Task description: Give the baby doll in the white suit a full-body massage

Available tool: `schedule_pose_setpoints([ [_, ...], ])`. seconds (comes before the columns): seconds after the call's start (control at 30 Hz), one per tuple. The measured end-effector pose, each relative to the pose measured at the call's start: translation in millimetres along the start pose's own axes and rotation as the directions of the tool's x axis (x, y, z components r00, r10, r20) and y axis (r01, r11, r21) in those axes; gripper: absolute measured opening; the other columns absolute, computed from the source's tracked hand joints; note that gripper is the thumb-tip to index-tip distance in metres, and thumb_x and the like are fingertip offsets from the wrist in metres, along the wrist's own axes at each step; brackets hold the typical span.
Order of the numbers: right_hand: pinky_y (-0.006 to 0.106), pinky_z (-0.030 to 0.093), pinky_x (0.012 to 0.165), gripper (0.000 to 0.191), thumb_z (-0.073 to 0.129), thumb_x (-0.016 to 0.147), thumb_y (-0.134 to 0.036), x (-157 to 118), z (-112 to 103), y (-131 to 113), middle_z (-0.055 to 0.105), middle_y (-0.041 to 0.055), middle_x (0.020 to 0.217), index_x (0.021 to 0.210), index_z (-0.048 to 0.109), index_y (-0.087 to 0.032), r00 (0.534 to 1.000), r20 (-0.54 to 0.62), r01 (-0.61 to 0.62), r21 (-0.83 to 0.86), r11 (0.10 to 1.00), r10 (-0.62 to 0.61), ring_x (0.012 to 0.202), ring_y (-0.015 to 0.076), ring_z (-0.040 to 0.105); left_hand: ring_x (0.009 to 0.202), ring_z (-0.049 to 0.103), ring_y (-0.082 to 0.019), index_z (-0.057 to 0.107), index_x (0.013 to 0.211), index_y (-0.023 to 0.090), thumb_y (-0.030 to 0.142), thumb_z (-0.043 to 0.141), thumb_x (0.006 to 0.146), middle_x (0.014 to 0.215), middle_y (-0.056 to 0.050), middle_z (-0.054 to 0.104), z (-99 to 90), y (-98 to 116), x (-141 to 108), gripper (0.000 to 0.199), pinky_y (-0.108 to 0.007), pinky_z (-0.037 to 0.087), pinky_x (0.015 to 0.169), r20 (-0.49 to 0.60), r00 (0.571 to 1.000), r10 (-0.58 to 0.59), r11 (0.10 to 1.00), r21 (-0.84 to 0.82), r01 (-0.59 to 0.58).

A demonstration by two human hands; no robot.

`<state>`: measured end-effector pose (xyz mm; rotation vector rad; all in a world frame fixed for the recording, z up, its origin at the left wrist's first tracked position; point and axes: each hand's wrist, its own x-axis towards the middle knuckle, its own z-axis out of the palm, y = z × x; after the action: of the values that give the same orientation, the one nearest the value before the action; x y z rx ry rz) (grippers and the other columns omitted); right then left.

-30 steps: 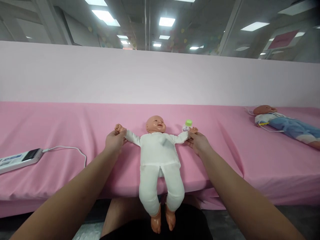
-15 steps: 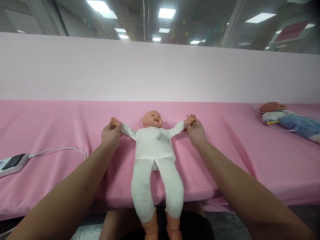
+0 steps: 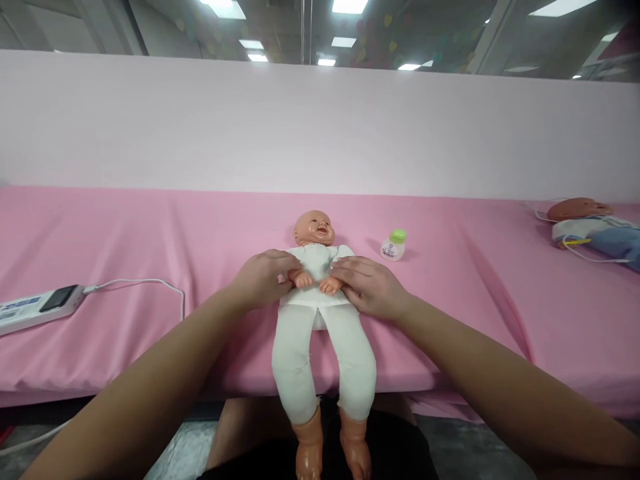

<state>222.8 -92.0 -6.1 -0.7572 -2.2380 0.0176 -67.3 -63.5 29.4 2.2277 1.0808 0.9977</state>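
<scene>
A baby doll (image 3: pixel 323 320) in a white top and white trousers lies on its back, its head toward the wall and its bare feet over the near edge. My left hand (image 3: pixel 265 277) is closed round the doll's arm on the left, near the wrist. On the other side, my right hand (image 3: pixel 373 283) has its fingers over the doll's other arm; its thumb is mostly hidden. Both small doll hands rest close together on the belly. Right of the doll's head stands a small bottle (image 3: pixel 393 247) with a green cap.
The pink-covered table (image 3: pixel 450 300) meets a white wall (image 3: pixel 320 127) with windows above. At left lies a white power strip (image 3: pixel 40 307) with a cable (image 3: pixel 145 281). Another doll (image 3: pixel 600 230) in blue and white, with thin tubing, lies far right.
The doll's arms, stretched out to the sides before, are now folded inward over its belly, both my hands moving in with them. The bottle, earlier behind my right hand, now shows.
</scene>
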Motion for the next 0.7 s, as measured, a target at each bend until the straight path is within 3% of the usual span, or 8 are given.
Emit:
schedule_pose_setpoints([
  [0.1,0.052,0.051,0.115,0.038,0.060,0.090,-0.015,1,2,2,0.073,0.0050,0.127,0.123,0.072,-0.029,0.999,0.012,0.050,-0.028,0.998,-0.049,0.122,0.0267,0.067,0.103,0.070,-0.030,0.077,0.082,0.028,0.024,0.082,0.070,0.092,-0.005,0.076,3.7,1,0,0.014,-0.043,0.055,0.098,0.053,0.998,0.015,0.997,0.077,-0.019],
  [0.23,0.050,0.055,0.108,0.035,0.068,0.088,-0.021,3,-4,4,0.075,0.0049,0.121,0.122,0.072,-0.029,0.969,-0.146,-0.189,0.097,0.977,0.202,0.116,0.0268,0.069,0.100,0.070,-0.028,0.079,0.099,0.027,0.028,0.082,0.074,0.102,-0.005,0.077,2.5,-7,3,0.026,-0.040,0.054,0.098,-0.106,0.992,-0.070,0.997,0.026,0.073],
  [0.3,0.046,0.057,0.106,0.035,0.071,0.088,-0.025,2,-8,13,0.073,0.0051,0.124,0.123,0.070,-0.029,0.870,-0.264,-0.350,0.267,0.898,0.417,0.115,0.0250,0.069,0.097,0.070,-0.026,0.077,0.100,0.024,0.029,0.083,0.074,0.101,-0.005,0.077,-0.4,-18,6,0.028,-0.038,0.055,0.095,-0.256,0.947,-0.194,0.978,-0.123,0.167],
  [0.37,0.043,0.058,0.103,0.042,0.076,0.086,-0.027,-2,-11,30,0.073,0.0060,0.125,0.127,0.067,-0.027,0.714,-0.318,-0.462,0.455,0.761,0.624,0.113,0.0232,0.070,0.094,0.071,-0.024,0.074,0.097,0.021,0.029,0.083,0.075,0.099,-0.006,0.076,-4.6,-34,11,0.025,-0.036,0.058,0.090,-0.371,0.869,-0.327,0.926,-0.307,0.218],
  [0.43,0.042,0.062,0.097,0.052,0.082,0.081,-0.028,-7,-12,53,0.075,0.0058,0.115,0.130,0.065,-0.026,0.540,-0.293,-0.544,0.594,0.593,0.789,0.102,0.0215,0.073,0.095,0.072,-0.024,0.071,0.095,0.019,0.030,0.081,0.078,0.101,-0.008,0.074,-9.9,-54,16,0.022,-0.036,0.061,0.087,-0.414,0.789,-0.455,0.844,-0.483,0.233],
  [0.5,0.041,0.065,0.091,0.051,0.083,0.080,-0.027,-13,-12,75,0.075,0.0057,0.115,0.128,0.064,-0.025,0.412,-0.213,-0.554,0.713,0.429,0.886,0.100,0.0205,0.074,0.096,0.073,-0.026,0.070,0.094,0.017,0.029,0.079,0.080,0.103,-0.011,0.073,-15.3,-74,20,0.021,-0.038,0.063,0.085,-0.381,0.702,-0.602,0.721,-0.638,0.271],
  [0.6,0.037,0.067,0.087,0.042,0.080,0.082,-0.024,-21,-11,99,0.072,0.0054,0.124,0.122,0.067,-0.025,0.309,-0.117,-0.542,0.794,0.276,0.944,0.103,0.0193,0.074,0.091,0.075,-0.026,0.069,0.094,0.016,0.024,0.080,0.079,0.100,-0.013,0.072,-20.9,-96,24,0.020,-0.038,0.065,0.082,-0.307,0.565,-0.766,0.563,-0.744,0.359],
  [0.7,0.034,0.066,0.089,0.036,0.080,0.082,-0.021,-25,-12,108,0.072,0.0051,0.126,0.116,0.070,-0.023,0.274,-0.086,-0.536,0.813,0.227,0.958,0.105,0.0183,0.073,0.086,0.075,-0.024,0.069,0.097,0.017,0.023,0.080,0.079,0.100,-0.013,0.072,-22.3,-105,25,0.022,-0.037,0.066,0.082,-0.286,0.540,-0.791,0.533,-0.755,0.381],
])
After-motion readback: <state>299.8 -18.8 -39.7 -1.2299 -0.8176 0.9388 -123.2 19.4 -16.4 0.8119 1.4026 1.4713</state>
